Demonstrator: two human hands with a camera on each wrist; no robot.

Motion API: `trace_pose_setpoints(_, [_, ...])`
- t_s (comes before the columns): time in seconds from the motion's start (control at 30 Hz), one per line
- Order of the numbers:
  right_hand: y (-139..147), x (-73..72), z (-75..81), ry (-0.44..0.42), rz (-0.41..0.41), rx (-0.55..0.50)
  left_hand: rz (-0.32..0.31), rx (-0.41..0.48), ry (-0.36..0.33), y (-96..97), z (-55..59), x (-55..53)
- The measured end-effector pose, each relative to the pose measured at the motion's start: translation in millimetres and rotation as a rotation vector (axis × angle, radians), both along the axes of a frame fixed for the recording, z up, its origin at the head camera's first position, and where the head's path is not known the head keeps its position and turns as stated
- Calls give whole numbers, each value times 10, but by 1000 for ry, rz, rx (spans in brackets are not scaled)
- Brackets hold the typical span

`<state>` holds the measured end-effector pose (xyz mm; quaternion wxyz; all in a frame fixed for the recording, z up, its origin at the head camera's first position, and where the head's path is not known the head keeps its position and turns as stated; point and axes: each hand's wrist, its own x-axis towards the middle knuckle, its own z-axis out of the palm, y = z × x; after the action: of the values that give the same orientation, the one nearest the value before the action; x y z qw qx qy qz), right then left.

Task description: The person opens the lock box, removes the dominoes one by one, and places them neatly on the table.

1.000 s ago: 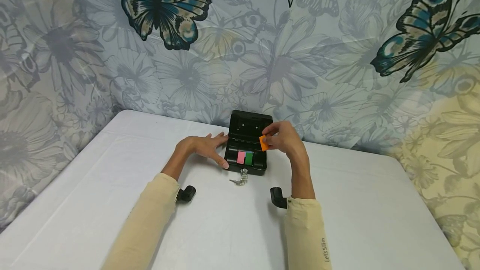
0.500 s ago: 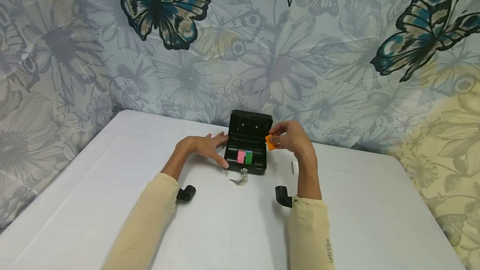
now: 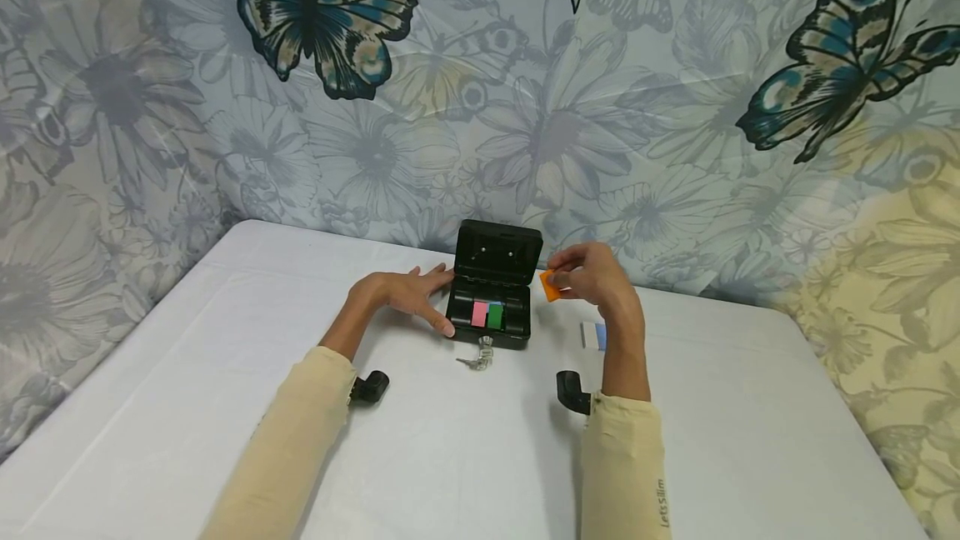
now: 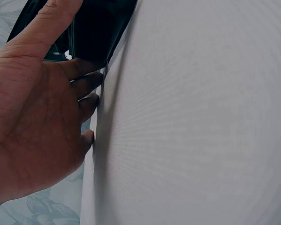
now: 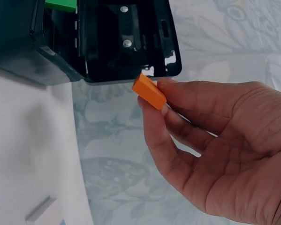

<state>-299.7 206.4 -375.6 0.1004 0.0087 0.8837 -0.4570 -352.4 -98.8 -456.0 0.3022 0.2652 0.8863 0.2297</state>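
A small black cash box stands at the back of the table with its lid raised. My left hand lies along its left side, fingers spread and thumb near the front corner; the left wrist view shows the fingertips at the box's dark wall. Inside the box lie a pink block and a green block, with a bit of blue behind them. To the right of the box, my right hand pinches a small orange block between thumb and fingers, apart from the box.
Keys hang from the lock at the box's front. A white and blue block lies on the white table, partly hidden by my right forearm. Butterfly-patterned cloth rises right behind the table.
My right hand has moved right, away from the box, with the orange block still pinched. The white and blue block has come into view beside the forearm. My left hand stays put.
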Motion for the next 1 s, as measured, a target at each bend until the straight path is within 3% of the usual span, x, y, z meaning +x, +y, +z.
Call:
trace_pose_setpoints(0.23, [74, 0, -13, -8, -15, 44, -5, 16, 8, -3, -9, -5])
trace_pose_setpoints(0.73, [330, 51, -29, -49, -69, 27, 4, 4, 4, 9, -6, 3])
trace_pose_setpoints(1.0, [472, 80, -41, -54, -53, 40, 4, 10, 4, 6, 7, 9])
